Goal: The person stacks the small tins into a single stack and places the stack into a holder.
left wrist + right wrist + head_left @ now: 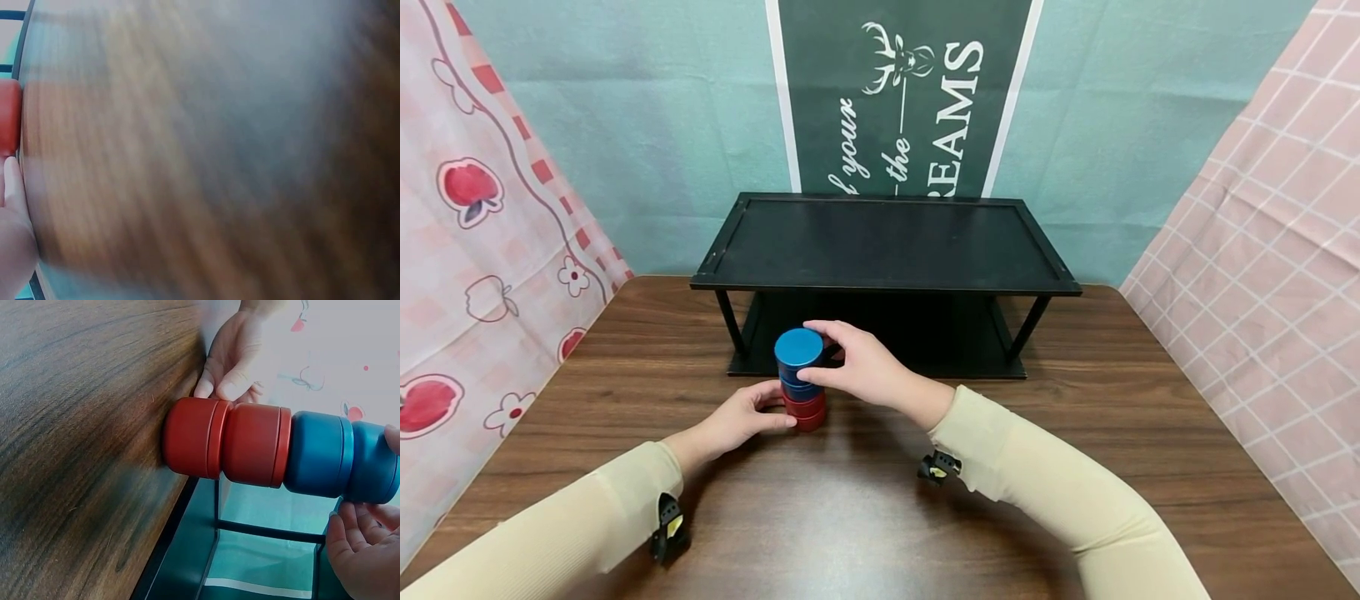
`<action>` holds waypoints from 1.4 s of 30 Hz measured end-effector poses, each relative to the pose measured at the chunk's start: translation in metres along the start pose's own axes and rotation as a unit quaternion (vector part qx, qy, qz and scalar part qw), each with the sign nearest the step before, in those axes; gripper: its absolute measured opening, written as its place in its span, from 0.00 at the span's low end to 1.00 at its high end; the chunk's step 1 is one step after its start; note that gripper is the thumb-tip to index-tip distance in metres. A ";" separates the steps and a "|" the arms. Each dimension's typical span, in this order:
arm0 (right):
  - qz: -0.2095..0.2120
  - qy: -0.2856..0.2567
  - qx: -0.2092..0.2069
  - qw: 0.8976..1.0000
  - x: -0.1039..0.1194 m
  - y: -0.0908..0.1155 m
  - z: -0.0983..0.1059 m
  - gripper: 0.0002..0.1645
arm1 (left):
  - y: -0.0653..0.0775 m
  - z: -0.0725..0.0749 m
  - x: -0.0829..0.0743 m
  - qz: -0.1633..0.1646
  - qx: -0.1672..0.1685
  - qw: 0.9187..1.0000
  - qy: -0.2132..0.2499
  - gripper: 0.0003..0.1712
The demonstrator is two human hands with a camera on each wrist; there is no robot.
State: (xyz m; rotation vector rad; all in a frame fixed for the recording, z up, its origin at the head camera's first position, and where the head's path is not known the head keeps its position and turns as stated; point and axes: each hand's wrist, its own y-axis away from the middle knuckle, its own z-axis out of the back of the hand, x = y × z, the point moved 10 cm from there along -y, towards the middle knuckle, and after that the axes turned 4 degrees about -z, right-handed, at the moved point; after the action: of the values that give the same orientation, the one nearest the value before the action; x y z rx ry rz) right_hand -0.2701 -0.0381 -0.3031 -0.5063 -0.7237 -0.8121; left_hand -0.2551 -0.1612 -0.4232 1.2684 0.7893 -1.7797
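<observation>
Teal cloth across the far side, pink patterned cloth at left, pink checked cloth at right. Nearer, a brown wooden table bearing a black two-level shelf. Near the shelf's left part, upright on the table, two blue containers stacked on two red containers. Right hand high, fingers gripping the topmost blue one; left hand low, fingers curved about the red pair's left side.

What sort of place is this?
Likely a staged tabletop corner for filming: printed hangings enclose a wooden table that holds a black two-tier stand, and the person wears small devices near both wrists.
</observation>
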 end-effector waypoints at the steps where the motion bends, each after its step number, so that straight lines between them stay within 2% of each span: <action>1: 0.000 0.001 0.000 1.000 0.000 0.000 0.000 0.38 | 0.000 0.000 0.000 0.000 0.000 1.000 -0.001 0.30; 13: 0.001 -0.008 0.010 1.000 -0.002 0.002 -0.003 0.42 | -0.001 0.001 0.001 0.001 -0.007 1.000 -0.003 0.30; 17: -0.015 -0.019 0.021 0.999 -0.021 0.007 -0.009 0.47 | -0.003 -0.001 0.001 -0.001 -0.007 1.000 -0.002 0.30; 20: -0.034 -0.014 0.041 0.998 -0.041 0.012 -0.022 0.49 | -0.004 -0.002 0.001 -0.004 -0.004 1.000 0.000 0.30; 26: -0.066 0.007 0.092 0.994 -0.063 0.016 -0.050 0.44 | -0.004 0.000 0.001 -0.008 -0.002 1.000 0.000 0.29; 34: -0.060 0.051 0.082 0.993 -0.057 0.009 -0.058 0.33 | -0.005 0.001 -0.006 -0.022 0.004 1.000 -0.009 0.29; 42: -0.076 0.072 0.091 0.990 -0.059 0.007 -0.065 0.31 | -0.006 -0.001 -0.009 -0.022 0.008 1.000 -0.020 0.29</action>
State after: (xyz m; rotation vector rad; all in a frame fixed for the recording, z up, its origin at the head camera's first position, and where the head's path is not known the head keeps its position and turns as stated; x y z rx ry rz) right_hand -0.2682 -0.0483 -0.3904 -0.2285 -0.6997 -0.9051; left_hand -0.2585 -0.1554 -0.4147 1.2301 0.7863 -1.8447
